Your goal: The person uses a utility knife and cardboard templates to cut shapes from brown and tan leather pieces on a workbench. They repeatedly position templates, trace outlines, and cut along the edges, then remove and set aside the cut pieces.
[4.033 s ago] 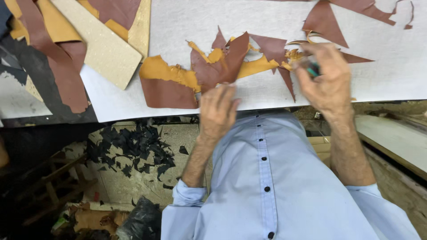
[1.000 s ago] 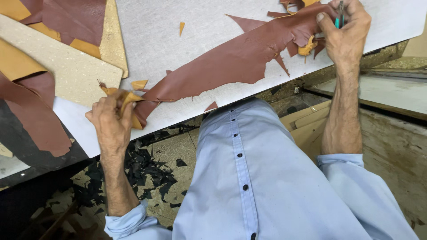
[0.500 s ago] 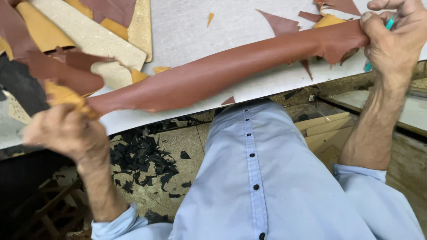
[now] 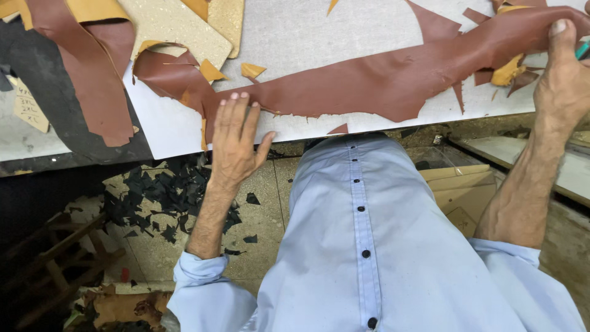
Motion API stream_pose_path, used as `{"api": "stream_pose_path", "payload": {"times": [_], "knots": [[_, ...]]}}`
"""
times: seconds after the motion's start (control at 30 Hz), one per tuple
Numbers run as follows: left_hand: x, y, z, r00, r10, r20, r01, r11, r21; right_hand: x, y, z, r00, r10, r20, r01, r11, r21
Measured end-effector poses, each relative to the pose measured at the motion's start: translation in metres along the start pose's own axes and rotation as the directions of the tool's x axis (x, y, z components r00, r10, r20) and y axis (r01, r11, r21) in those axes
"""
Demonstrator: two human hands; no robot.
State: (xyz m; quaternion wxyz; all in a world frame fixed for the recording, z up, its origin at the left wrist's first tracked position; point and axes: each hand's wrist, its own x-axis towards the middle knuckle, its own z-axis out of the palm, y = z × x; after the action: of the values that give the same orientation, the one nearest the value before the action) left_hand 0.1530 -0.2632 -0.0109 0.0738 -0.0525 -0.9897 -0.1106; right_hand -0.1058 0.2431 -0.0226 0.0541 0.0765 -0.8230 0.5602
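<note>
A long strip of reddish-brown leather lay across a white cutting board, seen from a camera on the person's head. Its long axis ran from lower left to upper right, nearly parallel to the board's near edge. The left hand rested flat at that near edge, fingers extended and slightly spread, fingertips touching the strip's left end and gripping nothing. The right hand was at the strip's far right end, thumb pressed down on the leather, with a green tool just showing beside it. Whether the other fingers pinched the leather could not be told, since they were hidden. So the strip stretched between both hands, each at one end.

Tan leather scraps lay near the strip, and more brown and tan pieces were heaped at the board's left. Dark offcuts littered the floor below.

Half a second earlier, the left hand had been clenched around the strip's end, pulled off the board to the left, with the leather rolled and taut. Now that hand was open on the board and the leather lay flat.
</note>
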Motion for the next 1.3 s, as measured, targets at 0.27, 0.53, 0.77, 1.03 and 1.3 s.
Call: {"api": "stream_pose_path", "payload": {"times": [0.27,0.53,0.77,1.03,1.3], "knots": [[0.068,0.098,0.043,0.970,0.072,0.230,-0.049,0.993,-0.106,-0.007,-0.016,0.010,0.944,-0.330,-0.029,0.219,0.687,-0.693],[0.143,0.174,0.050,0.934,0.164,0.316,-0.099,0.973,-0.211,-0.050,-0.104,0.106,0.859,-0.240,0.452,0.471,0.715,-0.516],[0.096,0.109,0.023,0.984,-0.046,0.170,0.066,0.991,-0.117,-0.034,-0.105,0.097,0.950,-0.132,0.284,0.298,0.661,-0.689],[0.101,0.130,0.017,0.990,0.001,0.144,0.011,0.997,-0.082,-0.065,-0.096,0.064,0.977,-0.147,0.152,0.206,0.817,-0.538],[0.168,0.213,0.056,0.978,0.170,0.121,-0.147,0.973,-0.177,-0.066,-0.027,-0.033,0.976,-0.169,-0.134,0.069,0.833,-0.549]]}}
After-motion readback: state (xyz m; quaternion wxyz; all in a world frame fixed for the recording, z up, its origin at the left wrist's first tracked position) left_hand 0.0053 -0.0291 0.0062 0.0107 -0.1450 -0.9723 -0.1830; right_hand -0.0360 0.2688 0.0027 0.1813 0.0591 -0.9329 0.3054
